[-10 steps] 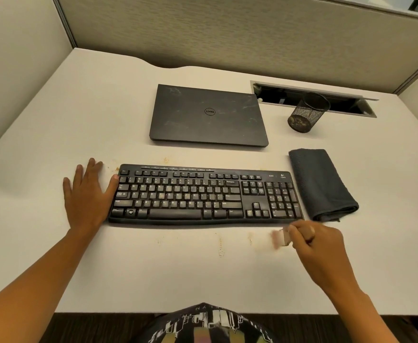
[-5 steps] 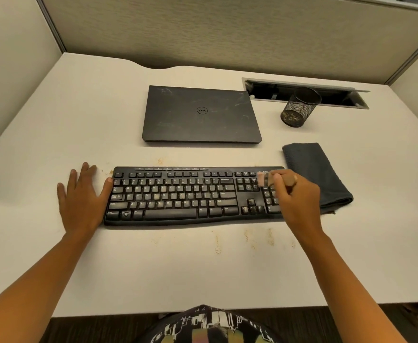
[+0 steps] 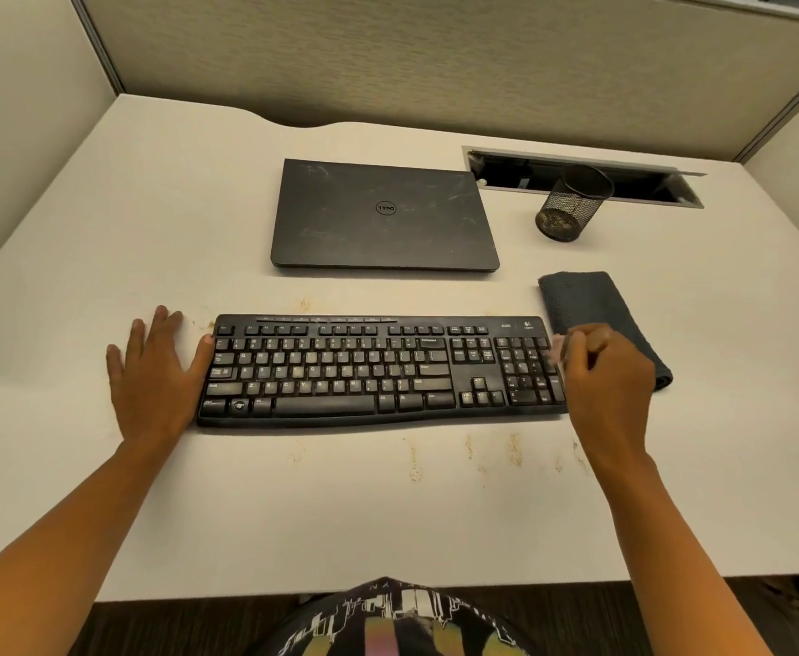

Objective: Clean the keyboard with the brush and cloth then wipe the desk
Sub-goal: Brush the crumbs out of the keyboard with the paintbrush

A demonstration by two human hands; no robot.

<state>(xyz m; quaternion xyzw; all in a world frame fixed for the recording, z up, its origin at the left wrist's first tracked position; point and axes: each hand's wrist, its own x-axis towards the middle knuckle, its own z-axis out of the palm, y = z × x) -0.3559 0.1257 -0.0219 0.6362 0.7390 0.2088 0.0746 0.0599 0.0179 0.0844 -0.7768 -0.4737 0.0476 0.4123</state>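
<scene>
We note left hand (image 3: 156, 371) flat on desk (image 3: 151, 220), thumb against keyboard (image 3: 378, 371) at its 9 o'clock end. Right hand (image 3: 610, 371) grips brush (image 3: 557, 348) (blurred) over the 3 o'clock end, with cloth (image 3: 591, 300) just beyond.

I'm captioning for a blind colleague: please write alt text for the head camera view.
A person's right hand holds a small brush at the number pad of a black keyboard, while the left hand lies flat against its left end. A closed laptop, folded dark cloth and mesh cup sit on the white desk.
</scene>
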